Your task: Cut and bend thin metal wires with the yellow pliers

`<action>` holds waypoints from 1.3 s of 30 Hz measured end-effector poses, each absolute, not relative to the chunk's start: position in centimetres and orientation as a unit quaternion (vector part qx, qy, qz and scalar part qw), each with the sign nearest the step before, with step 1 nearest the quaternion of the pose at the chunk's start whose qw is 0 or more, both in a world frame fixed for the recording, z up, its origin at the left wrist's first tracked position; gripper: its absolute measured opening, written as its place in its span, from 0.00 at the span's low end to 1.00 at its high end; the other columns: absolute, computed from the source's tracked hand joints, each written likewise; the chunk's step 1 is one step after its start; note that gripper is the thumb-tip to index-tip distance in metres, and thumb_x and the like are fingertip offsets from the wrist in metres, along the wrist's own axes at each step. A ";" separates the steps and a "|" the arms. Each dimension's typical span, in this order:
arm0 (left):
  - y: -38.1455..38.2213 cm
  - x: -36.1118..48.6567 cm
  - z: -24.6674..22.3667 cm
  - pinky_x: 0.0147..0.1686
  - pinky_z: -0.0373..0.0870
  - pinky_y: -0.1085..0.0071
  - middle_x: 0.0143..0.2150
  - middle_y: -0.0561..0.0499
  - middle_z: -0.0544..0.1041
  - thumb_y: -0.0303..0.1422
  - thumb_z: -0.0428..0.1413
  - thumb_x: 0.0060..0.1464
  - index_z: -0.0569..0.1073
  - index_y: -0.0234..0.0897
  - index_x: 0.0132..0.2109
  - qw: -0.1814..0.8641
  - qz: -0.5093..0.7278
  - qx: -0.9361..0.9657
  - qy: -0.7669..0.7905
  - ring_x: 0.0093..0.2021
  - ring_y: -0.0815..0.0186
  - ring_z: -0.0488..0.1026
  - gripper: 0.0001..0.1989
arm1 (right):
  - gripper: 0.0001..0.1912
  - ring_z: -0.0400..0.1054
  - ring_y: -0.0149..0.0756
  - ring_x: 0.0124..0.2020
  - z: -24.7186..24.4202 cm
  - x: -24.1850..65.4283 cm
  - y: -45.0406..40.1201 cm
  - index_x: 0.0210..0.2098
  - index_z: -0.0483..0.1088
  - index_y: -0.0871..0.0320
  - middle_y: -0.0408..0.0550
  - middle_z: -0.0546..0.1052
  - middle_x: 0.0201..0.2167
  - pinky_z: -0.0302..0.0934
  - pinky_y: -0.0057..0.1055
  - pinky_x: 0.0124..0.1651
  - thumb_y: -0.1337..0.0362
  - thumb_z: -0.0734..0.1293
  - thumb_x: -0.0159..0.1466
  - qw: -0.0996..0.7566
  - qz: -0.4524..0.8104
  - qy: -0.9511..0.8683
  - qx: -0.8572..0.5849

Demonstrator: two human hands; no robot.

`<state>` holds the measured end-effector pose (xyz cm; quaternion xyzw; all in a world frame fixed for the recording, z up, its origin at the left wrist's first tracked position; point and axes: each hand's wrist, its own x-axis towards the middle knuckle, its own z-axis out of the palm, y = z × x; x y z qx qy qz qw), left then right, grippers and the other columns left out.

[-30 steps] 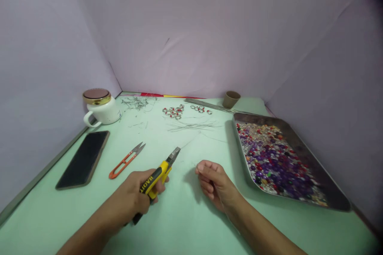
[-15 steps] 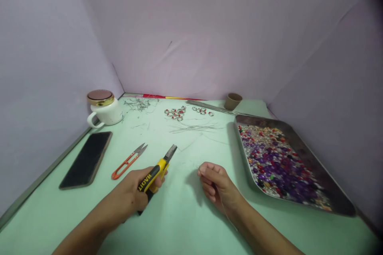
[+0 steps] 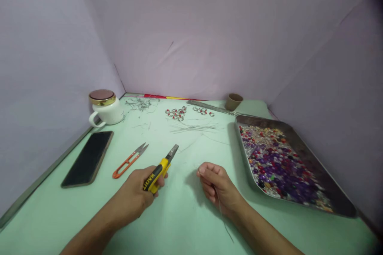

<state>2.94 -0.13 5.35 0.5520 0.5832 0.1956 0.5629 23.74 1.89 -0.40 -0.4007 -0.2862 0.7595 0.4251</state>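
My left hand [image 3: 140,193] is wrapped round yellow-and-black pliers [image 3: 161,169], whose metal jaws point up and to the right. To the right, my right hand [image 3: 217,185] pinches a thin wire [image 3: 223,217] between thumb and forefinger; the wire trails down past the palm toward the forearm. Something small and clear shows at the fingertips, too tiny to make out. Orange thread snips [image 3: 129,162] lie left of the pliers. Beyond the hands are loose cut wires [image 3: 194,128] and small rings of red and clear beads [image 3: 176,113].
A metal tray [image 3: 317,147] of mixed beads stands at the right. A phone [image 3: 88,159] and a lidded white mug [image 3: 109,112] are at the left. Along the back are wire scraps [image 3: 140,104], a wire bundle [image 3: 209,106] and a brown cup [image 3: 233,102].
The pliers' handles have shifted within my left hand, and less of them shows below it. The wire tail from my right hand now hangs more visibly beside the wrist.
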 end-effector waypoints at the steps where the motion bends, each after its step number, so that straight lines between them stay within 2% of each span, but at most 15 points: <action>1: -0.1 2.9 5.4 0.28 0.58 0.73 0.29 0.54 0.65 0.21 0.44 0.29 0.64 0.36 0.29 0.569 0.198 0.545 0.583 0.31 0.68 0.63 0.14 | 0.13 0.43 0.18 0.08 -0.4 23.7 1.9 0.21 0.66 0.62 0.32 0.54 0.08 0.39 0.17 0.08 0.59 0.70 0.47 0.428 0.758 -0.285 -0.400; 4: -0.2 2.9 5.7 0.31 0.59 0.72 0.33 0.52 0.67 0.21 0.45 0.29 0.65 0.35 0.31 0.599 0.206 0.531 0.562 0.32 0.66 0.64 0.16 | 0.12 0.43 0.18 0.08 -0.5 23.8 2.0 0.20 0.66 0.62 0.32 0.54 0.08 0.39 0.17 0.08 0.59 0.70 0.47 0.432 0.758 -0.280 -0.399; 9: -0.4 2.9 5.9 0.32 0.60 0.71 0.29 0.53 0.66 0.21 0.44 0.29 0.66 0.35 0.32 0.603 0.185 0.545 0.552 0.30 0.66 0.64 0.16 | 0.12 0.44 0.18 0.08 -0.4 23.7 2.0 0.21 0.66 0.62 0.33 0.55 0.09 0.40 0.17 0.08 0.60 0.70 0.48 0.434 0.757 -0.281 -0.400; 16: -0.4 3.0 5.3 0.31 0.59 0.72 0.34 0.52 0.67 0.20 0.41 0.28 0.65 0.34 0.29 0.586 0.182 0.558 0.558 0.29 0.69 0.63 0.16 | 0.12 0.44 0.18 0.07 -0.5 23.7 1.9 0.22 0.66 0.61 0.32 0.56 0.07 0.39 0.17 0.08 0.58 0.69 0.48 0.424 0.750 -0.304 -0.408; 20: -0.3 3.0 5.4 0.27 0.56 0.74 0.32 0.54 0.65 0.20 0.42 0.29 0.64 0.35 0.31 0.579 0.169 0.563 0.566 0.29 0.70 0.61 0.16 | 0.13 0.45 0.18 0.06 -0.9 23.7 2.0 0.21 0.66 0.62 0.32 0.57 0.05 0.39 0.18 0.08 0.58 0.68 0.49 0.447 0.706 -0.343 -0.430; 26: -0.8 3.5 5.0 0.23 0.50 0.75 0.25 0.58 0.57 0.21 0.42 0.29 0.64 0.37 0.33 0.595 0.116 0.586 0.538 0.24 0.73 0.53 0.18 | 0.12 0.46 0.19 0.06 -1.3 23.7 2.1 0.22 0.66 0.62 0.33 0.58 0.06 0.41 0.18 0.08 0.58 0.68 0.50 0.454 0.693 -0.355 -0.434; 39: -1.6 4.2 3.7 0.28 0.57 0.75 0.24 0.57 0.62 0.20 0.39 0.28 0.64 0.38 0.30 0.554 0.119 0.608 0.556 0.29 0.69 0.63 0.18 | 0.10 0.49 0.19 0.07 -1.6 23.6 2.0 0.23 0.67 0.62 0.34 0.60 0.07 0.46 0.17 0.09 0.61 0.66 0.53 0.441 0.676 -0.383 -0.449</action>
